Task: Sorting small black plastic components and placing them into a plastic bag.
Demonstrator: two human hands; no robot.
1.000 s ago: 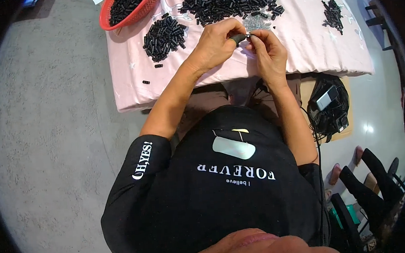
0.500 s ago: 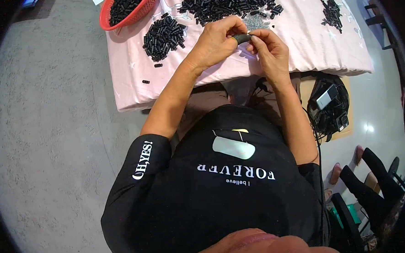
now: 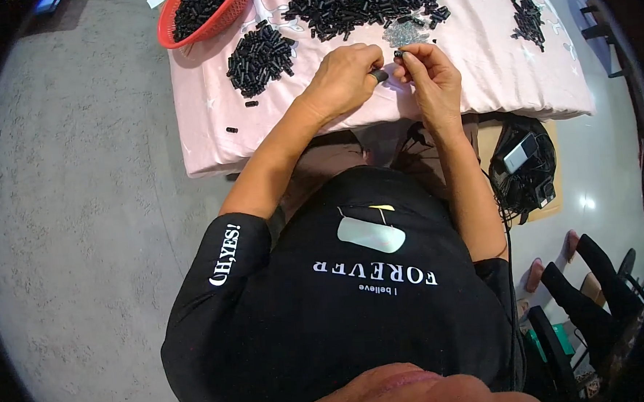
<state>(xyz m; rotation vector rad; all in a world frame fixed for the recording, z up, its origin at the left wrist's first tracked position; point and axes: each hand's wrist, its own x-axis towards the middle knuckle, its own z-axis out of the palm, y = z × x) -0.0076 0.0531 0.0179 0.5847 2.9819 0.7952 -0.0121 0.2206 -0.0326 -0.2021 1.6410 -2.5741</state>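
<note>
Over the pink-covered table's front part, my right hand (image 3: 433, 79) pinches a small black cylindrical piece (image 3: 399, 53) between thumb and fingertips. Just left of it is my left hand (image 3: 346, 76), its fingers curled in. A dark, rounded cover (image 3: 379, 75) appears to sit on the left thumb's end. Whatever the left fingers may hold is hidden. Beyond the hands lie a small heap of clear, glassy pieces (image 3: 405, 33) and a large heap of black cylindrical pieces (image 3: 355, 6).
A smaller black heap (image 3: 260, 61) lies left of my hands, near a red basket (image 3: 175, 41) of similar pieces. Another black cluster (image 3: 528, 23) is on the right of the pink cloth (image 3: 490, 83). Dark cables and a white device (image 3: 520, 154) lie below the table's right edge. Someone's legs (image 3: 574, 293) show at lower right.
My hands have come apart. The left has drawn back slightly toward me and left, while the right keeps its place with a small black piece now showing at its fingertips.
</note>
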